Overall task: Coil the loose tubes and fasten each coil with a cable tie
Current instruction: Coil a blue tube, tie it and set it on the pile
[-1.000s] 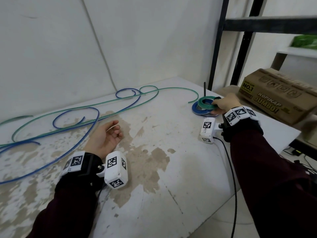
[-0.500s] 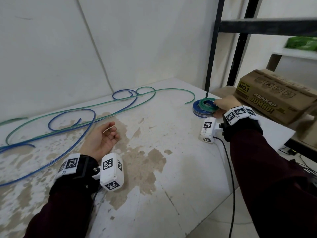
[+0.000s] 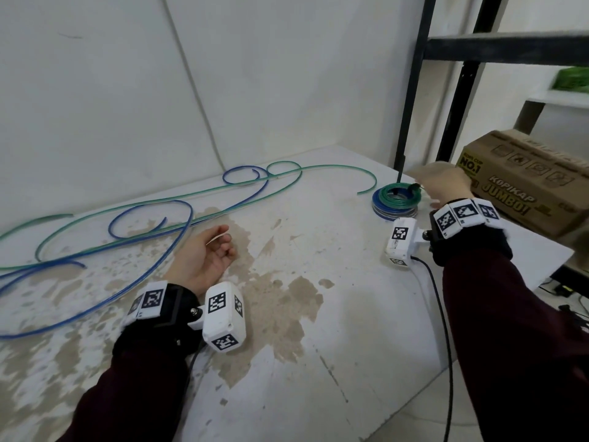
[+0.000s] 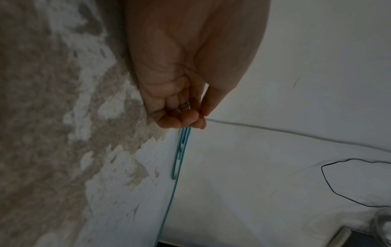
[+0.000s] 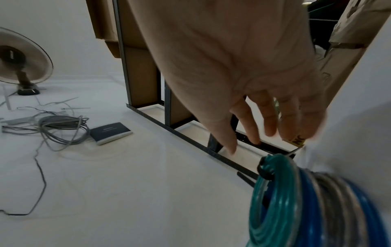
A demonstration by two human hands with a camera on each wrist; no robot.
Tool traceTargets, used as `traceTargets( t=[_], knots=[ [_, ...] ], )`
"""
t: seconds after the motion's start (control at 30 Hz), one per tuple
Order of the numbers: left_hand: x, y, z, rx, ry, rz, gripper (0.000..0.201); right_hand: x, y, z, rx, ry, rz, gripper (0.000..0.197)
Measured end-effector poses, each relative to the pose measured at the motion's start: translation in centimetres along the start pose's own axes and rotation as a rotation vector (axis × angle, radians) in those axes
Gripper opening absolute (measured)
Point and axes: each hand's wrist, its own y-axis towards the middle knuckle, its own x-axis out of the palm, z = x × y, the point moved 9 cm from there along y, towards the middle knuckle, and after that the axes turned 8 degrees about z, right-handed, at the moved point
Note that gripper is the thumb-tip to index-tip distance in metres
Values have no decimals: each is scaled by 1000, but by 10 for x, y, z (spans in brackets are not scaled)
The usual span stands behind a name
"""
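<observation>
Long loose green tube and blue tube sprawl over the left and back of the white table. My left hand lies palm up beside them and pinches a thin pale cable tie; the wrist view shows its fingers curled. At the far right stands a stack of coils: a green coil on top, a blue coil under it. A black cable tie binds the green coil. My right hand hovers just right of the stack, fingers straight, holding nothing.
A cardboard box sits right of the coils, and a black shelf frame rises behind them. The table's edge runs close to my right wrist. On the floor lie a fan, a grey cable bundle and a dark booklet.
My right hand set the green coil onto the stack, let go of it and lifted slightly away. My left hand has stayed in place with the tie.
</observation>
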Motion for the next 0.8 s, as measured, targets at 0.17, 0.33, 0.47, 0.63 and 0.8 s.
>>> traceTargets(
  t=[0.17,0.33,0.47,0.63,0.8],
  knots=[
    [3,-8,7,-14,45,-14,23,10,-63,-82,-153,410,-136,11],
    [9,-32,69,220,332,-27,25,119,-190,-184,-214,514,-873,8],
    [-2,-59,130,513,678,44,28,199,-252,-233,-283,347,-1045,11],
    [-38,-74,177,650,1018,169,29,251,-261,-296,-599,-9,-793,21],
    [-66,-73,194,620,1104,236,30,279,-267,-300,-696,-225,-827,30]
  ],
)
